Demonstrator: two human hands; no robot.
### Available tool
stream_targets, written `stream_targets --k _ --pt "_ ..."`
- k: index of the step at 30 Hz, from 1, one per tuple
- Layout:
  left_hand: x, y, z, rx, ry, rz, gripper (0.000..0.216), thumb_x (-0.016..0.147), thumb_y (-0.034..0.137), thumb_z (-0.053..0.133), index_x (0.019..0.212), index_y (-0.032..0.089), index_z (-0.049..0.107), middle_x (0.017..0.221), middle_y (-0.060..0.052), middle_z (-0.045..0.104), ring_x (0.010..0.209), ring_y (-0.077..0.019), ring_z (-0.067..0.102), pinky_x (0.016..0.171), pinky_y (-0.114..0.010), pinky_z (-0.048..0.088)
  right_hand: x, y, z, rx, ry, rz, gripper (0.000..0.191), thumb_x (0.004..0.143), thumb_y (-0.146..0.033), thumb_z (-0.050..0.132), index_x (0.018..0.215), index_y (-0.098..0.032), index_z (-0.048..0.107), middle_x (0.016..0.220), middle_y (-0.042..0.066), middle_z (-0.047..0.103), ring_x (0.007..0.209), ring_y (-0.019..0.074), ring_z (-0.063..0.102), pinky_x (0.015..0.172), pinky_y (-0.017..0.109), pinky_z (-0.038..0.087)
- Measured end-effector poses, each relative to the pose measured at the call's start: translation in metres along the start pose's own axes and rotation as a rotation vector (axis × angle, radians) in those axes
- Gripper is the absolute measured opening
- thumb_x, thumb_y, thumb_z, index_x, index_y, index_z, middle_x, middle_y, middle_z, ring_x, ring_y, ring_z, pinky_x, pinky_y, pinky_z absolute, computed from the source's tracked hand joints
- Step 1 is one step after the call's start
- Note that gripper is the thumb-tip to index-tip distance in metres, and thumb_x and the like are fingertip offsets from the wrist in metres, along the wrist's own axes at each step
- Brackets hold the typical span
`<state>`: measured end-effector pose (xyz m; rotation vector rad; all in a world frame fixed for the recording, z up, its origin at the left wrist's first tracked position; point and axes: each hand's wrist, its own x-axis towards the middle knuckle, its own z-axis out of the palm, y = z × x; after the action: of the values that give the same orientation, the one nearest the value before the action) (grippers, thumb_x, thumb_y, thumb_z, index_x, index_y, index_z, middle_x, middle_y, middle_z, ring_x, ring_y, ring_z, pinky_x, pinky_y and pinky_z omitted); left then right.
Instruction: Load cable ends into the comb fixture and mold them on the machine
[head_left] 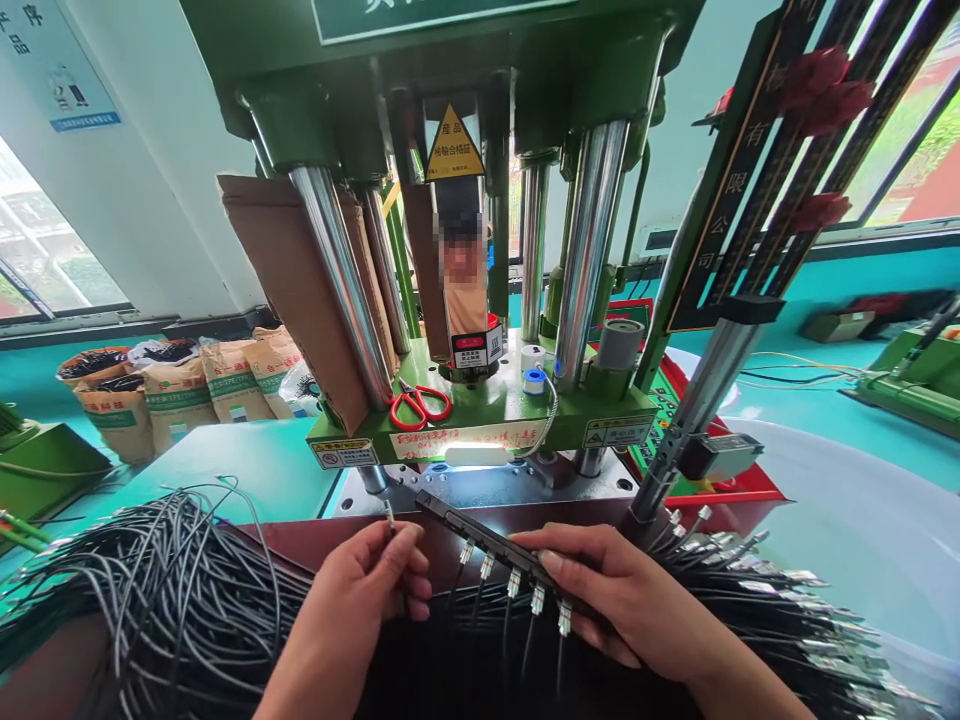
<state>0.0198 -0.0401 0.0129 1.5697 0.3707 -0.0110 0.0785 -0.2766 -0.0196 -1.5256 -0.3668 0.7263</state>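
The left hand pinches one cable end, grip clenched on it; the right hand clasps the black fixture bar at 12 o'clock before the person. Best to square the plug to the next free slot, beside the seated connectors

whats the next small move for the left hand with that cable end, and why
Probably bring the left hand right and seat its pinched metal-tipped black cable end into the long black slotted holder bar. The right hand steadies that bar, five silver connectors already sit along it, and the near-left stretch looks unfilled.
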Motion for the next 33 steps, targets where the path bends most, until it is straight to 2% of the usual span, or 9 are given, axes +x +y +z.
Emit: stream_targets --k 2,4,7,9,16,21,29,33 --pt "-0.001 0.000 -0.004 0.033 0.027 -0.027 0.057 0.074 0.064 0.057 0.101 0.014 0.055 0.072 -0.001 0.056 0.057 -0.0120 0.052 0.048 -0.022 0.043 0.000 0.000 0.000 -0.015 -0.002 0.001 0.065 0.086 -0.058 0.054 0.135 -0.016 0.048 0.056 -0.006 0.038 0.042 0.0047 0.038 0.030 0.011 0.027" --pt "-0.002 -0.003 -0.004 0.227 -0.018 -0.045 0.052 0.079 0.065 0.047 0.089 0.015 0.055 0.063 0.001 0.052 0.047 -0.0101 0.046 0.040 -0.020 0.034 0.000 0.000 0.000 -0.018 -0.004 -0.018 0.062 0.086 -0.058 0.054 0.132 -0.017 0.051 0.060 -0.005 0.039 0.043 0.0043 0.040 0.029 0.011 0.027" --pt "0.000 -0.007 0.002 0.546 -0.121 -0.021 0.050 0.088 0.061 0.037 0.069 0.015 0.047 0.056 0.001 0.048 0.041 -0.0074 0.040 0.040 -0.019 0.026 0.001 0.001 0.001 -0.009 0.004 -0.026 0.062 0.085 -0.058 0.055 0.131 -0.017 0.052 0.061 -0.005 0.039 0.043 0.0042 0.041 0.029 0.011 0.026" --pt "0.002 -0.009 0.005 0.635 -0.150 0.003 0.051 0.090 0.060 0.034 0.069 0.015 0.047 0.056 0.001 0.048 0.042 -0.0064 0.039 0.042 -0.019 0.025 0.001 0.001 0.001 -0.007 0.004 -0.009 0.063 0.086 -0.057 0.055 0.133 -0.016 0.050 0.058 -0.006 0.037 0.042 0.0046 0.040 0.029 0.011 0.026" --pt "0.003 -0.006 0.007 0.728 -0.130 0.052 0.053 0.091 0.059 0.034 0.063 0.015 0.045 0.053 0.002 0.048 0.044 -0.0071 0.039 0.048 -0.022 0.025 0.002 0.004 -0.001 -0.033 -0.005 -0.004 0.067 0.087 -0.059 0.052 0.137 -0.015 0.045 0.055 -0.006 0.037 0.041 0.0048 0.037 0.029 0.011 0.027" --pt "0.004 -0.007 0.008 0.732 -0.129 0.063 0.053 0.092 0.057 0.034 0.061 0.015 0.045 0.052 0.001 0.049 0.047 -0.0091 0.042 0.050 -0.022 0.026 0.002 0.002 -0.001 -0.079 -0.032 -0.017 0.063 0.090 -0.056 0.049 0.137 -0.015 0.046 0.053 -0.006 0.039 0.040 0.0044 0.035 0.029 0.011 0.027" --pt "0.008 -0.007 0.007 0.722 -0.146 0.046 0.056 0.091 0.061 0.031 0.061 0.016 0.046 0.052 0.000 0.050 0.045 -0.0092 0.042 0.048 -0.022 0.026 0.001 -0.007 0.003 -0.079 -0.053 -0.083 0.048 0.090 -0.052 0.051 0.126 -0.021 0.058 0.084 0.000 0.042 0.046 0.0012 0.042 0.028 0.010 0.028" --pt "0.008 -0.007 0.009 0.715 -0.171 0.010 0.056 0.091 0.061 0.030 0.063 0.016 0.045 0.053 0.000 0.050 0.042 -0.0081 0.041 0.045 -0.021 0.025 0.001 -0.010 0.005 -0.123 -0.073 -0.106 0.043 0.091 -0.051 0.049 0.122 -0.024 0.061 0.089 0.001 0.042 0.047 -0.0001 0.044 0.030 0.009 0.026"
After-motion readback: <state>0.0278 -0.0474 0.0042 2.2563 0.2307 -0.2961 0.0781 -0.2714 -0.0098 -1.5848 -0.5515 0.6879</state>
